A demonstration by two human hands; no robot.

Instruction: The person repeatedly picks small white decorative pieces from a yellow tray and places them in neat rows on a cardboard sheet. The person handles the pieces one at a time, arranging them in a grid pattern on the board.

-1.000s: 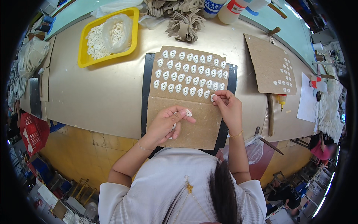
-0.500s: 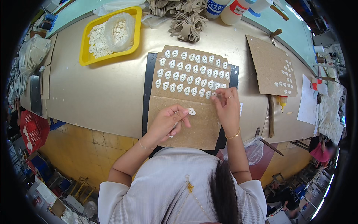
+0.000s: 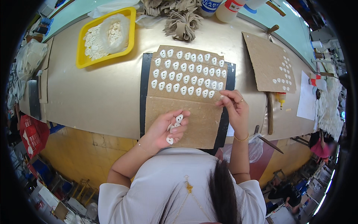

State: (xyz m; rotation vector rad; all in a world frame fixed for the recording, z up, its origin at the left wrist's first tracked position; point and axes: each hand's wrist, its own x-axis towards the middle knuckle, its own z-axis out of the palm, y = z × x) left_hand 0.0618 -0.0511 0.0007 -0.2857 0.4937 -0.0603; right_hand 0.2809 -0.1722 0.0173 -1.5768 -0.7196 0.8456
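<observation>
Small white drop-shaped pieces with two dark holes [image 3: 183, 90] lie in several rows on the upper part of a brown cardboard sheet [image 3: 182, 103]. My left hand [image 3: 166, 127], over the sheet's lower left, is curled palm up around several loose white pieces [image 3: 179, 118]. One of them [image 3: 170, 140] pokes out at the heel of the palm. Beside the right end of the lowest row is my right hand [image 3: 235, 108]. Its thumb and forefinger tips are slightly apart, and I see nothing between them. Beneath the cardboard lies a black board [image 3: 231, 80].
A yellow tray [image 3: 79, 52] of white pieces and a plastic bag stands back left. Grey-beige cut pieces [image 3: 182, 26] and bottles [image 3: 226, 12] are at the back. To the right are another cardboard [image 3: 263, 61] with pieces, a yellow-capped bottle [image 3: 280, 99] and a wooden stick [image 3: 270, 115].
My right hand has let go of a white piece at the right end of the lowest row and moved slightly right and down. My left hand has turned palm up, drawing its outstretched piece inward.
</observation>
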